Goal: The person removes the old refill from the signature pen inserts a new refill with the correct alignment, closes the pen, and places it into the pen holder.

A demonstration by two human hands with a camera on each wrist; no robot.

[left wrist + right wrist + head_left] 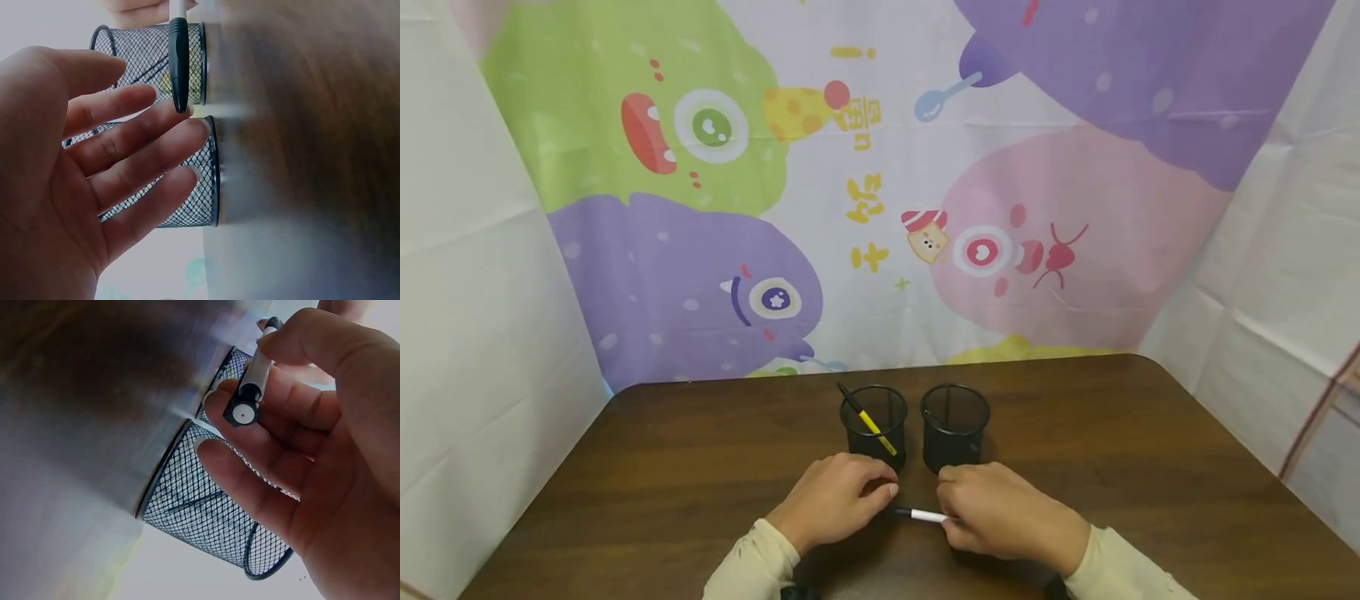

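Observation:
My right hand (1003,512) pinches a white pen (928,517) with a black front end between thumb and fingers, holding it nearly level above the table. The pen's black end points toward my left hand (838,500). In the left wrist view the left fingers are spread and relaxed, close behind the black tip (180,100); whether they touch it I cannot tell. Just beyond the hands stand two black mesh pen cups, a left cup (859,442) and a right cup (951,450). A yellow pen (871,423) with a black end leans in the left cup.
The brown wooden table (700,467) reaches back to a printed cloth (880,317) with cartoon monsters. White cloth walls (482,275) stand on both sides. A thin dark line (197,501) shows through the right cup's mesh; its kind is unclear.

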